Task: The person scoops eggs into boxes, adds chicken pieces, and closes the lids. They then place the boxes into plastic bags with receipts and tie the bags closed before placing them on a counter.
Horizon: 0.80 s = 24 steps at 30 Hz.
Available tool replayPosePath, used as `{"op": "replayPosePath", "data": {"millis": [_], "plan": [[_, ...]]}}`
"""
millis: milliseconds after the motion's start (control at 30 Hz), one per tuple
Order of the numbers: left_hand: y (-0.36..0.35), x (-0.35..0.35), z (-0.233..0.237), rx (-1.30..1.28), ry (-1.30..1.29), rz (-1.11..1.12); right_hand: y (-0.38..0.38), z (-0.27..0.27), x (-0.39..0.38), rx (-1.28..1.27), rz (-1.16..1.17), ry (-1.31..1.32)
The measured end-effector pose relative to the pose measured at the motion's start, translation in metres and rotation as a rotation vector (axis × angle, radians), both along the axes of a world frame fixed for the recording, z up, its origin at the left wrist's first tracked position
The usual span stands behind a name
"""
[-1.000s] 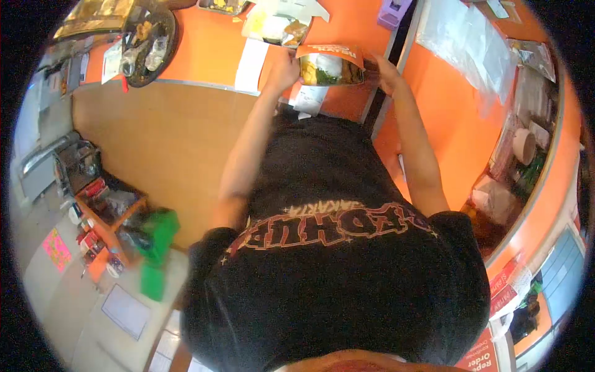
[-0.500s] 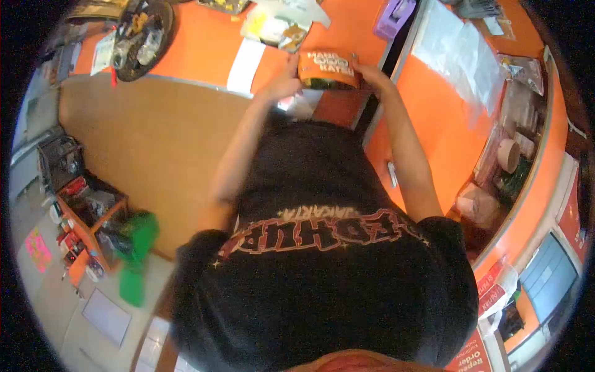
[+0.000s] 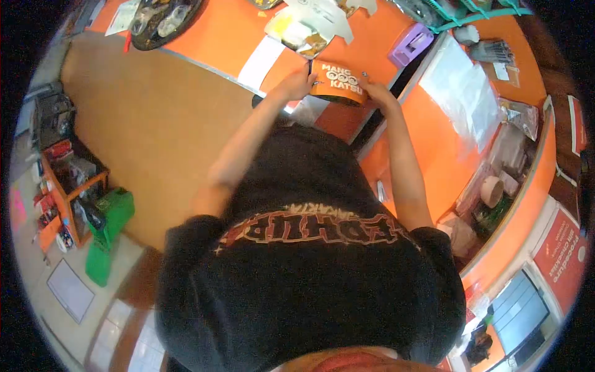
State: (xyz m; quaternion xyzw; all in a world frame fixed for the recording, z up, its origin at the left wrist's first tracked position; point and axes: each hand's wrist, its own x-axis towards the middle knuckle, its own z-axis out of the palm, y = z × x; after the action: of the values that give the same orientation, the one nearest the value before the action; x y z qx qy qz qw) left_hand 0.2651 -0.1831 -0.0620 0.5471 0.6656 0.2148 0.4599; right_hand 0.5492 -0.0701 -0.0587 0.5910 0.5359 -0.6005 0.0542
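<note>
Between my hands is an orange paper sleeve (image 3: 338, 77) printed "MANG KATSU", with a dark opening along its lower edge. My left hand (image 3: 299, 85) grips its left end, and my right hand (image 3: 377, 96) pinches the right end. The sleeve is held over the near edge of the orange counter (image 3: 220, 40). Just beyond it stands an open white food box (image 3: 325, 22) with something yellow and some browned food in it. A white sheet of paper (image 3: 260, 65) lies on the counter to the left of my left hand.
A dark tray (image 3: 162, 25) with clear bags is at the far left. On the right are a purple holder (image 3: 410, 46), clear plastic bags (image 3: 462, 87) and a shelf with a tape roll (image 3: 491, 191). Green cloth (image 3: 106, 239) hangs beside a small rack at lower left.
The view has swung, so the counter items sit higher and further right. Both hands still hold the sleeve, which now tilts down to the right.
</note>
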Motion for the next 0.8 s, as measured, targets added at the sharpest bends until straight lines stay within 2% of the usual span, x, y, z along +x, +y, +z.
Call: {"op": "replayPosePath", "data": {"millis": [33,100,133,167,233,267,333,433,533,567,667,733,767,800], "plan": [[0.000,0.000,-0.006,0.038,0.037,0.005,-0.012,0.027,-0.010,0.033,-0.062,0.072],[0.001,-0.002,-0.018,0.027,-0.038,-0.027,-0.013,0.016,-0.007,-0.001,-0.116,0.069],[0.008,-0.004,-0.003,0.029,-0.074,-0.044,-0.011,0.012,-0.007,-0.010,-0.144,0.069],[0.010,-0.005,0.012,-0.057,0.027,-0.044,-0.012,0.007,-0.008,0.077,-0.163,0.114],[0.009,0.001,0.024,-0.029,-0.158,0.028,-0.019,0.005,-0.010,0.243,-0.199,0.200],[0.006,0.003,0.028,-0.028,-0.255,0.063,-0.013,0.004,-0.008,0.154,-0.149,0.147],[-0.003,0.007,0.015,0.081,-0.080,0.059,-0.005,0.008,-0.001,-0.049,-0.049,0.033],[-0.008,0.008,-0.016,0.219,0.217,0.008,-0.029,0.041,-0.018,0.012,-0.156,0.118],[-0.004,0.003,-0.027,0.244,0.390,-0.050,-0.005,-0.038,-0.004,0.186,0.104,-0.149],[0.003,-0.003,-0.008,0.149,0.333,-0.121,-0.004,-0.035,-0.002,0.215,0.072,-0.067],[0.003,-0.019,0.010,0.027,-0.043,-0.005,-0.010,0.002,-0.004,0.279,-0.029,0.152],[0.004,-0.022,0.020,-0.060,-0.169,-0.025,-0.023,0.050,-0.009,0.261,-0.093,0.252],[0.005,-0.023,0.024,-0.102,-0.232,-0.033,-0.017,0.047,-0.003,0.108,-0.051,0.224],[0.000,-0.023,0.023,-0.031,-0.287,-0.102,-0.019,0.047,-0.001,0.101,-0.069,0.269]]}}
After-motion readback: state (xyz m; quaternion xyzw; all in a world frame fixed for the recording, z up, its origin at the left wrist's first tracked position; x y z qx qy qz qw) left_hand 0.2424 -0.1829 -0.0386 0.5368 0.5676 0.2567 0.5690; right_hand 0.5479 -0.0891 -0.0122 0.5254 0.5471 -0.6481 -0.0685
